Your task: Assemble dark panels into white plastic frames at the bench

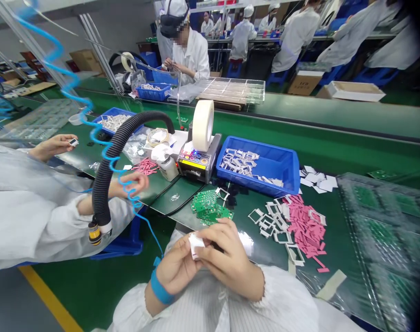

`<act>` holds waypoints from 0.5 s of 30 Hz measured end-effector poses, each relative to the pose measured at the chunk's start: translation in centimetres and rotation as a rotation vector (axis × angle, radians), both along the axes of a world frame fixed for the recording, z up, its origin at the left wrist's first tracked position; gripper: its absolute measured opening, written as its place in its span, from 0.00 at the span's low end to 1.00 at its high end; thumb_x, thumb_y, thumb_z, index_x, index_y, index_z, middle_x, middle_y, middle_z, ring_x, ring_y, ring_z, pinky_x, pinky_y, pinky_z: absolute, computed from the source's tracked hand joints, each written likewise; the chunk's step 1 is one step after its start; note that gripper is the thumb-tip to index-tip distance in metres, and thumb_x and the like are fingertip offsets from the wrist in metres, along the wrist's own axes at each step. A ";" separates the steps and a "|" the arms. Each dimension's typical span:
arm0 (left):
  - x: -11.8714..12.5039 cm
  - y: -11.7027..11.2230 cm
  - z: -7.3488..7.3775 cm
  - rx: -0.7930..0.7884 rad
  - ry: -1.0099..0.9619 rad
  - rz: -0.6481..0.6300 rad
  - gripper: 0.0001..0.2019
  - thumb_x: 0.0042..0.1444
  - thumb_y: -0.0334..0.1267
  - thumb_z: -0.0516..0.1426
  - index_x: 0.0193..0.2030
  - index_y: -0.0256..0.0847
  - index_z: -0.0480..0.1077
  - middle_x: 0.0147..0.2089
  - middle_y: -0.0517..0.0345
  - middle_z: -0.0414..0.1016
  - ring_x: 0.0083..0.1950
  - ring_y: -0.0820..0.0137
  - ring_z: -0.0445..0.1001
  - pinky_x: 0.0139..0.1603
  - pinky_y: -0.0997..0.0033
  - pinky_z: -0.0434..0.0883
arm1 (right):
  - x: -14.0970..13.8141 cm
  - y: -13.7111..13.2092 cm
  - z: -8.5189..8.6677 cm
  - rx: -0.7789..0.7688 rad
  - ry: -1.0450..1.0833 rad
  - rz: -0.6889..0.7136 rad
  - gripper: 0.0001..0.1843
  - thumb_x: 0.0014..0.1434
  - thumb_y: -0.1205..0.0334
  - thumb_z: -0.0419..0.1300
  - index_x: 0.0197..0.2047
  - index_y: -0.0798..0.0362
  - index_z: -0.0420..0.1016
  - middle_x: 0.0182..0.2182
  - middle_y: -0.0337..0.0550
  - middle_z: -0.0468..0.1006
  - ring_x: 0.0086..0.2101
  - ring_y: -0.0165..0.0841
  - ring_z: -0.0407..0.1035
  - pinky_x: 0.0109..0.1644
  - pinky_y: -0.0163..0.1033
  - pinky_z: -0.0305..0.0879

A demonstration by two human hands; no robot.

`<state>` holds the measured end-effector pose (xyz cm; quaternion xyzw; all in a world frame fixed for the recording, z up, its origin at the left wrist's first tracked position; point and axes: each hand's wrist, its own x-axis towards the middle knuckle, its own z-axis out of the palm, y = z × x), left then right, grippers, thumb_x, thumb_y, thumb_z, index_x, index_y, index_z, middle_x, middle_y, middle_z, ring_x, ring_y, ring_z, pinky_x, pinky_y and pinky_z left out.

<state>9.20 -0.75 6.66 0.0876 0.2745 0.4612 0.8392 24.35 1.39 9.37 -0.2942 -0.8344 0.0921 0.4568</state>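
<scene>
Close to my lap, my left hand [175, 267] and my right hand [227, 258] both pinch a small white square piece [196, 245]. A thin reddish line shows near its lower edge; my fingers cover part of it. A blue wrist strap [160, 287] circles my left wrist. Just beyond my hands, a pile of green circuit boards [210, 207] lies on the green bench. To the right are loose white frames [274, 221] and a heap of pink strips [305, 226].
A blue bin [289, 173] holds white frames beside a tape dispenser [196, 166] carrying a tape roll [203, 125]. White squares [317, 180] and clear trays [386, 203] lie right. A black hose [108, 170] and blue coiled cord [109, 150] hang left, near a co-worker's sleeves [57, 198].
</scene>
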 end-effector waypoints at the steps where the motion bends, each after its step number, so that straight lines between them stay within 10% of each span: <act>1: 0.0 0.1 -0.3 -0.022 -0.025 0.034 0.13 0.45 0.40 0.65 0.38 0.38 0.76 0.36 0.55 0.81 0.37 0.73 0.77 0.37 0.77 0.71 | 0.1 0.5 -0.2 -0.014 -0.016 0.020 0.03 0.60 0.63 0.57 0.36 0.51 0.71 0.42 0.43 0.75 0.40 0.34 0.65 0.49 0.48 0.58; 11: -2.7 1.0 -1.8 -0.045 0.141 0.213 0.16 0.46 0.38 0.64 0.45 0.44 0.74 0.42 0.58 0.80 0.42 0.65 0.78 0.46 0.63 0.73 | 2.2 9.7 -5.3 -0.278 -0.519 -0.272 0.10 0.54 0.65 0.63 0.41 0.53 0.77 0.44 0.52 0.75 0.42 0.44 0.65 0.43 0.49 0.58; 15: -2.2 1.2 -1.5 0.039 0.233 0.270 0.22 0.40 0.37 0.68 0.45 0.44 0.74 0.42 0.58 0.80 0.40 0.66 0.78 0.43 0.67 0.73 | 2.6 9.6 -4.7 -0.259 -0.480 -0.289 0.10 0.55 0.64 0.61 0.40 0.57 0.76 0.43 0.54 0.76 0.42 0.44 0.67 0.45 0.52 0.60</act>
